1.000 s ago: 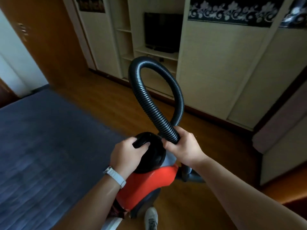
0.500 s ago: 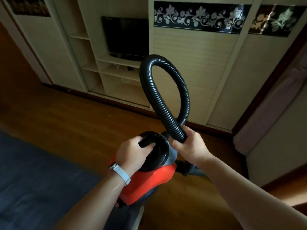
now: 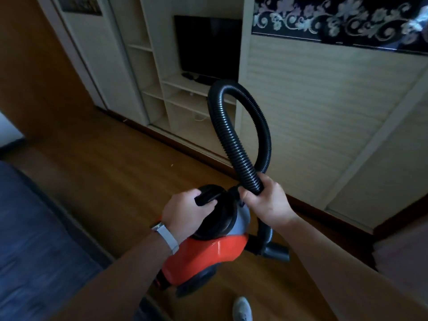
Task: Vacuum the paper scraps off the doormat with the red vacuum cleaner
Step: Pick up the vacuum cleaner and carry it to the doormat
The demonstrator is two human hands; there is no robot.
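Landmark: red vacuum cleaner (image 3: 203,253), held off the wooden floor (image 3: 111,172), low centre of view.

Far left of the vacuum: dark blue-grey rug (image 3: 34,239) on the floor; no paper scraps discernible on it, view is blurred.

Just left of the vacuum: left hand (image 3: 185,214), white watch band (image 3: 166,237) on the wrist, fingers curled tight around the black carry handle (image 3: 207,197) on top of the vacuum's black lid.

Above the vacuum: black ribbed hose (image 3: 234,140) rises in a tall loop in front of the cream wall unit (image 3: 312,112); dark TV screen (image 3: 207,47) in the unit's open shelving, above and behind.

Just right of the vacuum's lid: right hand (image 3: 266,200) clenched around the hose where both runs of the loop meet.

Lower right of the vacuum: hose end joins a grey-black nozzle piece (image 3: 275,250).

Below the vacuum: white shoe toe (image 3: 242,309) on the floor.
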